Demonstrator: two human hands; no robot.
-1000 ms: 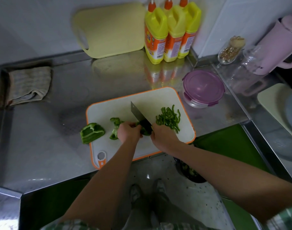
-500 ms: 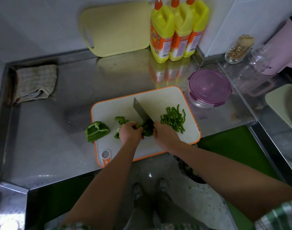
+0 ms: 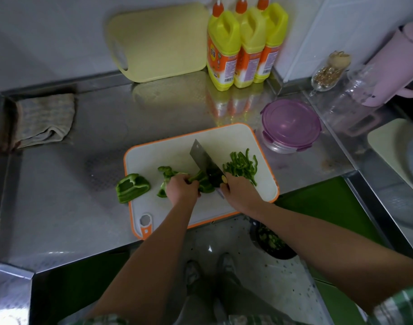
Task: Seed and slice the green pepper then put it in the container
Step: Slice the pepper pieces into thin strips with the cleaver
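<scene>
On the white, orange-rimmed cutting board point(image 3: 172, 153), my left hand point(image 3: 180, 187) holds down a green pepper piece point(image 3: 202, 180) with curled fingers. My right hand point(image 3: 239, 192) grips the handle of a cleaver point(image 3: 202, 158), whose blade stands against the pepper right next to my left fingers. A heap of thin pepper strips point(image 3: 241, 166) lies on the board to the right of the blade. Another pepper chunk point(image 3: 132, 187) sits at the board's left edge, half on the steel counter. The container with a purple lid point(image 3: 291, 124) stands closed beyond the board's right corner.
Three yellow detergent bottles point(image 3: 245, 45) and a pale yellow cutting board point(image 3: 161, 41) lean at the back wall. A folded cloth point(image 3: 43, 119) lies at the far left. A glass jar point(image 3: 329, 71) and pink jug point(image 3: 397, 64) stand right. A dark bin with green scraps point(image 3: 271, 242) sits on the floor.
The camera view has shifted slightly. The cleaver stays at the pepper under my left hand, with small chopping movement; the strip heap and the spare chunk have not moved.
</scene>
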